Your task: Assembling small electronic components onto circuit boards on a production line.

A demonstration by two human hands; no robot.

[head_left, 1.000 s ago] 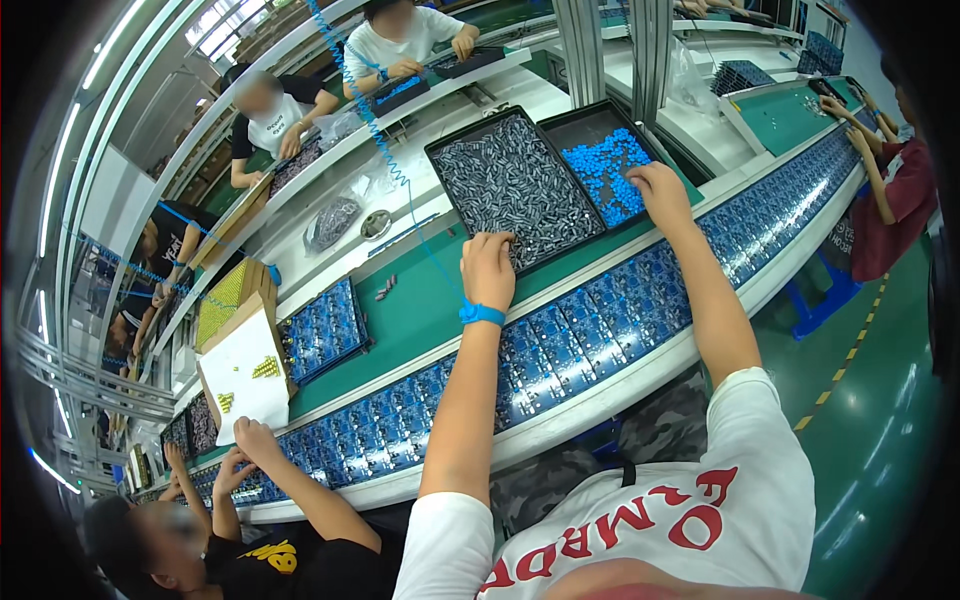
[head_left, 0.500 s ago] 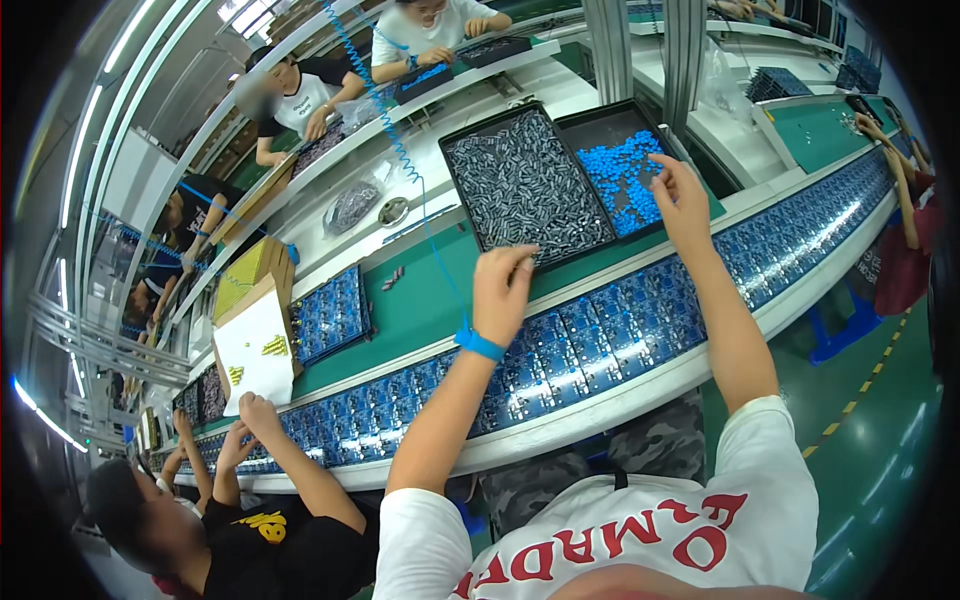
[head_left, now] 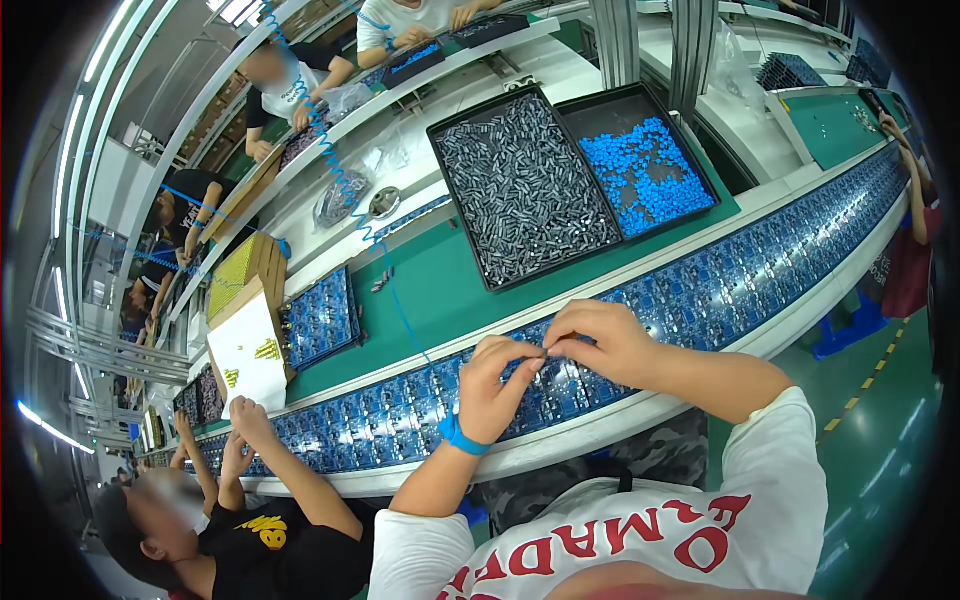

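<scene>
My left hand (head_left: 488,388) and my right hand (head_left: 606,342) meet over the row of blue circuit boards (head_left: 400,412), with thumbs and forefingers pinched. A tiny dark part (head_left: 545,352) shows between the fingertips; its kind is too small to tell. What else the right fingers hold is hidden. Beyond my hands stands a black tray (head_left: 487,284) full of small dark cylindrical components (head_left: 530,190). Beside it on the right, another black tray (head_left: 610,108) holds small blue components (head_left: 650,180). A blue wrist strap (head_left: 460,436) circles my left wrist, with a thin cord running from it.
To the left, stacked circuit boards (head_left: 320,318) sit on the green mat (head_left: 440,265), near a cardboard box with white paper (head_left: 245,345). A co-worker (head_left: 270,540) works close on my left; others sit across the line. A metal post (head_left: 615,45) rises behind the trays.
Both hands have come back from the trays, the left from the dark components and the right from the blue ones. Their fingertips now meet above the boards.
</scene>
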